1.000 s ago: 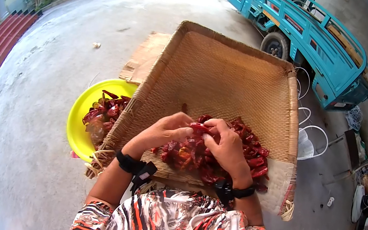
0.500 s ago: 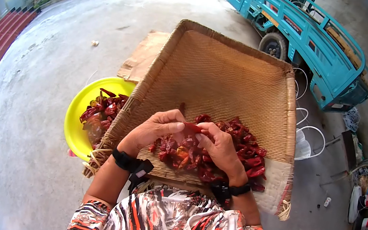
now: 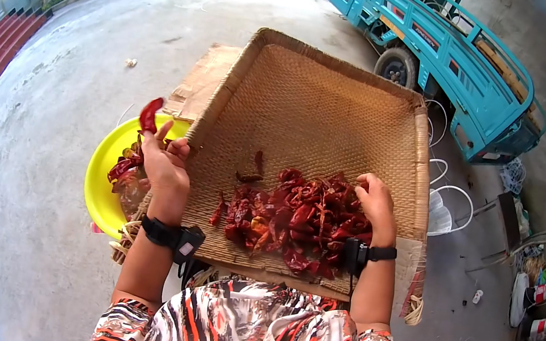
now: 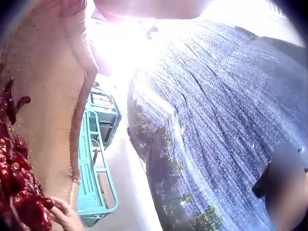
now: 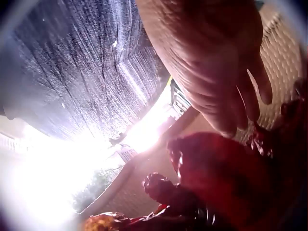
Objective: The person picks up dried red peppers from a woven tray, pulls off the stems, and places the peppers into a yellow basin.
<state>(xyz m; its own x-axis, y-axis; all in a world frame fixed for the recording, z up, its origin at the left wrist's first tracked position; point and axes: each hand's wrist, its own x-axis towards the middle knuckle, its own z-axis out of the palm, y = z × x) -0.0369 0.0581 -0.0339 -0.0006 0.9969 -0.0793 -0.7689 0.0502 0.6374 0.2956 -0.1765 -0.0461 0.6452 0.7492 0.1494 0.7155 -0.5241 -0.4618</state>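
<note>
Overexposed wrist views hide most detail; only the head view shows the left hand [image 3: 164,164] pinching one dried chili [image 3: 150,114] at its fingertips, above the yellow bowl [image 3: 98,178] left of the woven tray [image 3: 315,97]. Right hand [image 3: 377,202], fingers relaxed, rests on the tray's chili pile [image 3: 297,219]; the pile's count is indeterminate. One bowl, one tray.

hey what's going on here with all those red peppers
A person sits with a woven tray on their lap, holding a pile of dried red chillies. The left hand is out over the yellow basin beside the tray, with one chilli at its fingertips; the basin already holds some chillies. The right hand rests on the far side of the pile.
</note>
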